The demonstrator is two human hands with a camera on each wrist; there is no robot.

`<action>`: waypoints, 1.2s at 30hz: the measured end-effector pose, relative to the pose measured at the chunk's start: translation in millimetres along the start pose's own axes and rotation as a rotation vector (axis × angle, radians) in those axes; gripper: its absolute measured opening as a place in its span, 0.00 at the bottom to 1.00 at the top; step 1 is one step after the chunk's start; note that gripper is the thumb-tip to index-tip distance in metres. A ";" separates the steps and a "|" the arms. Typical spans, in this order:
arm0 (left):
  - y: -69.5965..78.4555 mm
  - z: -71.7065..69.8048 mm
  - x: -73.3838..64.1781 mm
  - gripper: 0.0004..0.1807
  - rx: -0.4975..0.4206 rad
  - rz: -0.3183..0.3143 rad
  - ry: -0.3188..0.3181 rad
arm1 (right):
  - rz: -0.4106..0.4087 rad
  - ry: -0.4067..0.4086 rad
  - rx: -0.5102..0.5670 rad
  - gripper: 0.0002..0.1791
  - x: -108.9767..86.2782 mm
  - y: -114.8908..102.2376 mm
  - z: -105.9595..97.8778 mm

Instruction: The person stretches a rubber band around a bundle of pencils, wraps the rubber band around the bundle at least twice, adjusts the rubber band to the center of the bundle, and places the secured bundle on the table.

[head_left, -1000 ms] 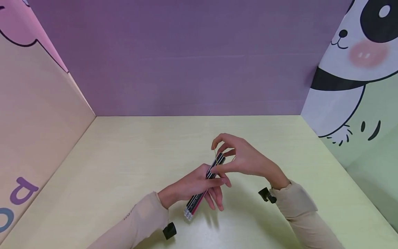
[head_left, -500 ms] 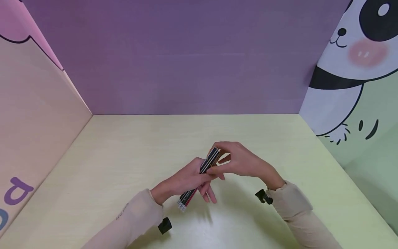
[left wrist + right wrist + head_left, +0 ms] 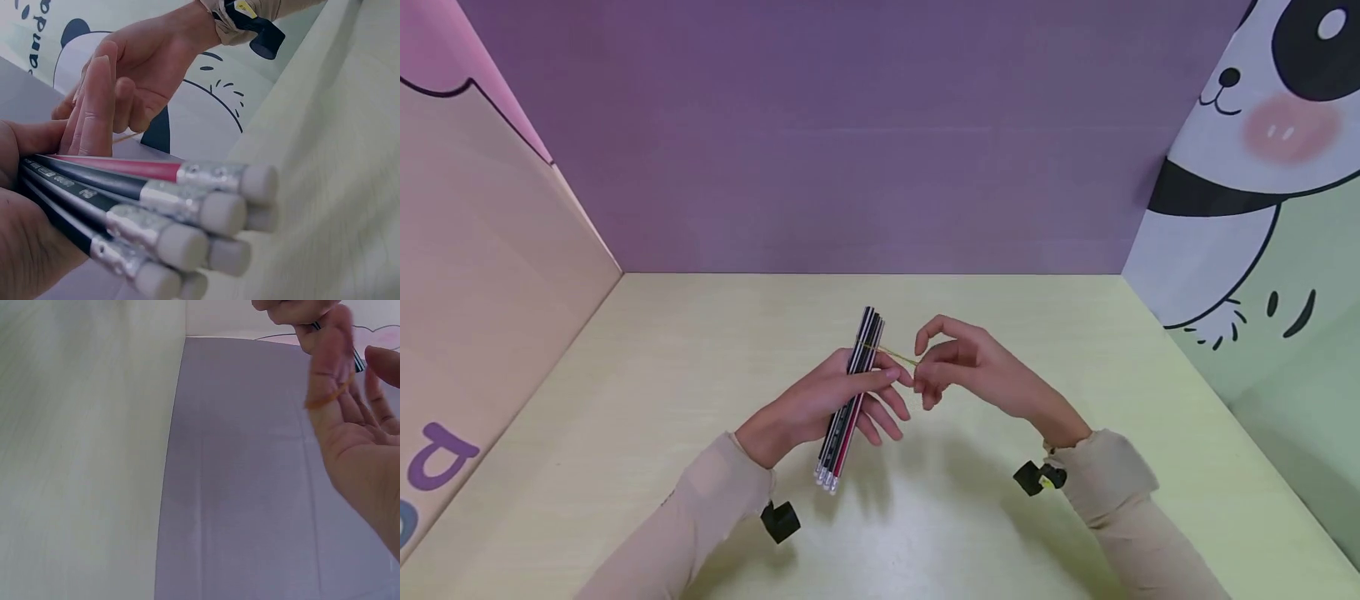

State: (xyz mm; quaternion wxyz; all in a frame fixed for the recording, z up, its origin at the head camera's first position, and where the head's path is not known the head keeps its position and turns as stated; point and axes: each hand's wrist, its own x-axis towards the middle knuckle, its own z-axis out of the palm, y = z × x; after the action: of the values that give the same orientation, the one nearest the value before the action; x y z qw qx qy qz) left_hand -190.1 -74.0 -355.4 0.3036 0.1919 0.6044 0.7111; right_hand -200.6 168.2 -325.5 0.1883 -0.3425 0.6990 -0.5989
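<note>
In the head view my left hand [image 3: 812,398] grips a bundle of pencils [image 3: 841,442], thumb across the front, other fingers extended behind. Most pencils are black with pale stripes; one is red. Their white eraser ends [image 3: 181,247] point toward the left wrist camera. A thin yellowish rubber band [image 3: 898,357] runs around the upper part of the bundle and stretches right to my right hand [image 3: 981,367]. The right wrist view shows the rubber band [image 3: 326,400] looped over curled fingers of that hand. Both hands are above the table.
A pale wooden table [image 3: 715,333] lies beneath, with a purple wall [image 3: 872,142] behind it. Side panels carry cartoon prints, including a panda [image 3: 1247,125] at the right. A small black wrist camera [image 3: 781,522] sits at the left cuff, another black camera [image 3: 1028,478] at the right.
The pencil bundle and left hand have shifted left, and the bundle stands steeper. My right hand has drawn away from the pencils, pulling the rubber band out into a stretched strand.
</note>
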 end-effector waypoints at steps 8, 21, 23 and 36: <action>4.0 4.1 -1.8 0.18 0.013 0.024 -0.010 | -0.136 0.137 0.003 0.12 -1.6 2.2 -3.3; 8.0 20.6 -6.9 0.15 0.163 0.059 -0.077 | 0.108 0.420 -0.373 0.05 4.3 8.1 2.7; 7.0 21.3 -7.3 0.14 0.217 0.045 -0.088 | 0.155 0.376 -0.422 0.06 4.7 10.6 0.5; -0.5 25.5 -6.5 0.10 0.402 -0.016 -0.143 | 0.279 -0.048 -0.569 0.18 -4.6 7.8 -12.9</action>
State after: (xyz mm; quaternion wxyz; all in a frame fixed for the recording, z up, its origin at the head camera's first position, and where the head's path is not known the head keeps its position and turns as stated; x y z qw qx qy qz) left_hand -168.8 -59.3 -350.3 0.3069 0.2935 0.7125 0.5586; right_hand -208.0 181.0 -331.0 0.1815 -0.2962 0.8740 -0.3397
